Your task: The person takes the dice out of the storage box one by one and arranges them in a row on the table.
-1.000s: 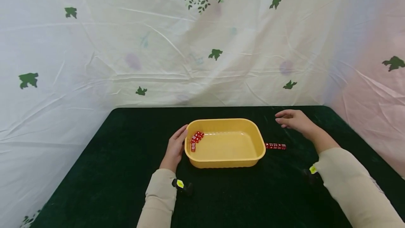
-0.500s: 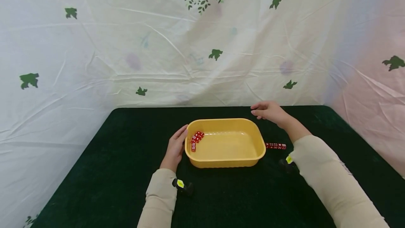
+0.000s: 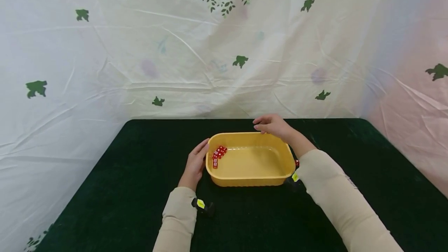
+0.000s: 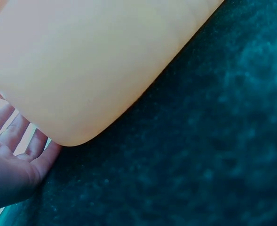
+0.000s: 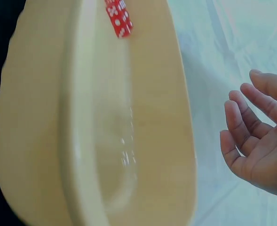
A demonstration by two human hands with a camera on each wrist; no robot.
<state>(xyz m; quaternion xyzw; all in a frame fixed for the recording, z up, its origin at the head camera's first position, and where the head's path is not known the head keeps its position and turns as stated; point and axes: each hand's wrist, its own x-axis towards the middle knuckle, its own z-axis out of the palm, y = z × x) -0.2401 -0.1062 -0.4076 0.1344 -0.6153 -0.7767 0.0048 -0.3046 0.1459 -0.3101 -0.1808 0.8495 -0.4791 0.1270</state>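
A yellow rectangular plastic basin [image 3: 246, 182] sits on the dark green cloth. Several red dice with white pips [image 3: 219, 152] lie at its left end inside. My left hand [image 3: 193, 166] rests against the left end of the basin; in the left wrist view its fingers [image 4: 15, 132] reach straight along the end wall. Over the far rim, towards the right, hovers my right hand [image 3: 276, 126]. Its fingers are loosely bent and hold nothing, as the right wrist view shows. Just right of the basin one more red die [image 3: 297, 163] peeks out; my right sleeve hides what lies beyond it.
The green-covered table [image 3: 115, 189] extends all around the basin. Behind it hangs a pale curtain [image 3: 196, 61] printed with green leaves. Black wrist cameras sit at the left cuff [image 3: 203, 207] and the right cuff [image 3: 292, 184].
My right hand has moved left, from beyond the row of dice to above the basin's far rim. Its sleeve now covers most of that row. My left hand and the basin have stayed put.
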